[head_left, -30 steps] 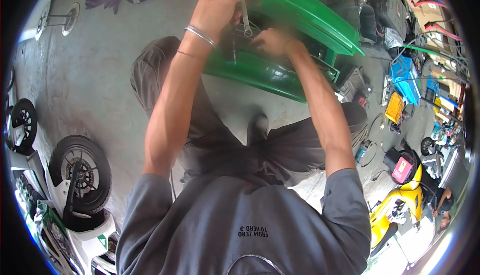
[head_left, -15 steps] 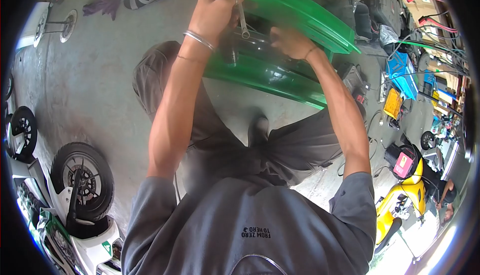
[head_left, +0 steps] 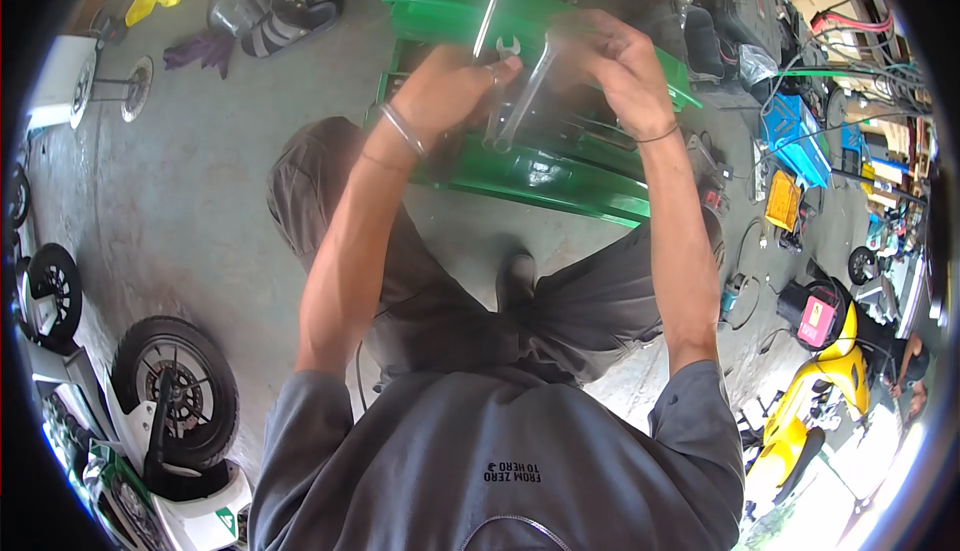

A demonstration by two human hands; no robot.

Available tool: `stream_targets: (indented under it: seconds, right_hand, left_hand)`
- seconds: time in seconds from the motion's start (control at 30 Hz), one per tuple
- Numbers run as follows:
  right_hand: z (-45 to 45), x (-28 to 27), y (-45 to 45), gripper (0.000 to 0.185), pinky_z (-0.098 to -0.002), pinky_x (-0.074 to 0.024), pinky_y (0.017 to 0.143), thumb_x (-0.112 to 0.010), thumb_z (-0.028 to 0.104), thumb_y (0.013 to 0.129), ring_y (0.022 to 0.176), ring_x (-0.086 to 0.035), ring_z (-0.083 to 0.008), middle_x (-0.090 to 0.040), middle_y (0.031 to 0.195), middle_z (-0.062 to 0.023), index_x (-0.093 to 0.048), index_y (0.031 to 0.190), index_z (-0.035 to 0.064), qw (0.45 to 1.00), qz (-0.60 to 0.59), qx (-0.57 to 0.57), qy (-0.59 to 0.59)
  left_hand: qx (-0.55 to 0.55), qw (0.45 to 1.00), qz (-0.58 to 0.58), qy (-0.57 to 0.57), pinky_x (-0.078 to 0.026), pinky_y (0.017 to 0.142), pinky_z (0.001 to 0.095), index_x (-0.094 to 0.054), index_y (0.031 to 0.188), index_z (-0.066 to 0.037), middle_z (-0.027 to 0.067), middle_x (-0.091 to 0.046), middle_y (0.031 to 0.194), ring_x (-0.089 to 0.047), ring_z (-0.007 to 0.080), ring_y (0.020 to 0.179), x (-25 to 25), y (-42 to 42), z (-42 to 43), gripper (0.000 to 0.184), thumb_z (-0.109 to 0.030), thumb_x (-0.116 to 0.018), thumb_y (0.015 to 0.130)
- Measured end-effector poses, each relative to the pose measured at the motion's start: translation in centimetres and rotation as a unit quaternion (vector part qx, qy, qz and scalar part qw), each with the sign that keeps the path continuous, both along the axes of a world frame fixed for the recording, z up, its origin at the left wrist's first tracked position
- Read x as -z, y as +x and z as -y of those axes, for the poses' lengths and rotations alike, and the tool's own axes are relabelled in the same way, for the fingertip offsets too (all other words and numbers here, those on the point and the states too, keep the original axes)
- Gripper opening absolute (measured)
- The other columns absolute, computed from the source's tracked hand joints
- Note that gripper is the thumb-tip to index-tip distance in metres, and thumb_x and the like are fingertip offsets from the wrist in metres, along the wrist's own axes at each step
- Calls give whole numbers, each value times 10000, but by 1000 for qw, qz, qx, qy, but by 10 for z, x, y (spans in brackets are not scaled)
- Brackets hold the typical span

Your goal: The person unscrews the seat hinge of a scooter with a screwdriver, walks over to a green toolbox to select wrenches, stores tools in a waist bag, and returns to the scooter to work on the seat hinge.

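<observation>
My left hand, with a metal bracelet at its wrist, is closed round a small combination wrench and a thin metal rod that sticks up past the fingers. To its right, my right hand is closed on a larger wrench, which slants down and left, blurred by motion. The two wrenches are side by side. Beneath both hands lies an open green metal toolbox; its dark inside is blurred and partly hidden by the hands.
Sandals and a purple glove lie on the floor at the upper left. A wheel stands lower left. On the right are a blue case, an orange object, cables, a yellow motorbike and another person.
My right hand has come up out of the toolbox with a larger wrench in it. My left hand has moved slightly down and right in view, still with the small wrench and rod.
</observation>
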State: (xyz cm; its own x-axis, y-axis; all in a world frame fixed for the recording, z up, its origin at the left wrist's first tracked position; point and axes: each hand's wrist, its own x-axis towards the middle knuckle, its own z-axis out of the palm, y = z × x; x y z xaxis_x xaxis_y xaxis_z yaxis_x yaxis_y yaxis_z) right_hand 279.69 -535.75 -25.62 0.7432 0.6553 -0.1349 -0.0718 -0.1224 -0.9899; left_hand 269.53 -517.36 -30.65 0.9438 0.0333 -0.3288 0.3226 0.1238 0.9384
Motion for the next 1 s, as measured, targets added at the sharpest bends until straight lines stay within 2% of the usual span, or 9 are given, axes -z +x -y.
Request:
stream_targets:
  seconds: [0.1, 0.2, 0.3, 0.37, 0.43, 0.53, 0.67, 0.9, 1.0]
  right_hand:
    - [-1, 3, -1, 273, -289, -572, 624, -675, 108, 886, 716, -669, -172, -667, 858, -126, -612, 1102, -46, 1000, 26, 11, -6]
    - [0, 3, -4, 288, -286, -569, 623, -688, 130, 882, 729, -673, -169, -670, 867, -131, -617, 1099, -44, 999, 21, 24, -23]
    - [2, 2, -3, 296, -271, -555, 601, -716, 153, 863, 697, -659, -159, -667, 855, -122, -627, 1072, -37, 999, 3, 29, -28]
    - [4, 11, 0, 299, -260, -519, 558, -750, 182, 838, 635, -627, -148, -651, 820, -95, -628, 1017, -24, 996, 93, 12, -3]
    - [3, 23, 5, 313, -255, -477, 521, -781, 211, 810, 586, -587, -131, -630, 792, -63, -615, 954, -11, 995, 87, 23, 43]
    - [-3, 20, 1, 342, -240, -452, 495, -807, 248, 780, 546, -557, -102, -619, 715, -36, -610, 885, -12, 999, -2, 50, -6]
    - [-8, 22, -2, 325, -225, -425, 438, -808, 263, 773, 485, -537, -75, -613, 618, -25, -631, 771, -10, 979, 174, 55, -88]
    - [-3, 25, -3, 403, -239, -442, 462, -709, 380, 856, 532, -554, -77, -623, 650, -34, -641, 818, -16, 978, 174, 113, -30]
    - [15, 44, -15, 391, -353, -487, 577, -606, 368, 915, 578, -610, -236, -651, 689, -100, -639, 837, -13, 953, 211, 139, -164]
  left_hand:
    - [38, 999, -7, -3, -336, 493, 240, -670, 829, -17, 4, -581, 640, -439, 72, 539, -6, -4, 8, 309, -312, -628, 910]
    - [40, 999, -10, -32, -355, 496, 223, -679, 874, -6, 64, -704, 806, -443, 63, 568, -7, -8, 14, 321, -317, -615, 920]
    - [45, 997, -16, -52, -356, 493, 225, -681, 884, -3, 51, -688, 773, -437, 61, 566, -8, -8, 16, 322, -318, -619, 919]
    - [58, 997, -16, -56, -360, 493, 226, -676, 934, -10, 35, -666, 772, -425, 58, 562, -7, -6, 18, 318, -316, -592, 937]
    - [54, 989, -15, -138, -362, 490, 222, -658, 1012, -15, 21, -642, 777, -417, 55, 557, -10, -8, 22, 316, -309, -552, 960]
    - [64, 986, -28, -154, -362, 490, 212, -635, 1066, -29, 22, -639, 794, -415, 53, 552, -13, -9, 23, 304, -297, -529, 970]
    - [63, 987, -32, -148, -361, 497, 208, -632, 1059, -24, 46, -660, 828, -409, 51, 570, -13, -10, 27, 278, -266, -536, 962]
    - [97, 988, -2, -122, -364, 518, 209, -614, 1130, 23, 64, -672, 882, -410, 51, 615, 0, -9, 17, 276, -152, -563, 923]
    - [69, 993, 8, -96, -362, 522, 204, -612, 1152, 28, 66, -671, 891, -406, 47, 615, -2, -11, 12, 292, -147, -562, 923]
